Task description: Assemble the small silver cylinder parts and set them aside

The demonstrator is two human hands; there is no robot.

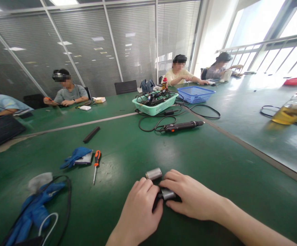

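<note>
Close to the front of the green table, a short silver metal cylinder with dark parts at its left end sits between my hands. My right hand has its thumb and fingers closed around the cylinder. My left hand is curled over the dark end, so most of that part is hidden under the fingers. Just beyond my fingertips lies a second silver cylinder on its side, untouched.
To the left are an orange-and-black screwdriver, a folded blue glove and more blue gloves with cables. Farther off lie a black bar, a corded electric screwdriver, a loaded green basket and a blue basket. Several people sit around.
</note>
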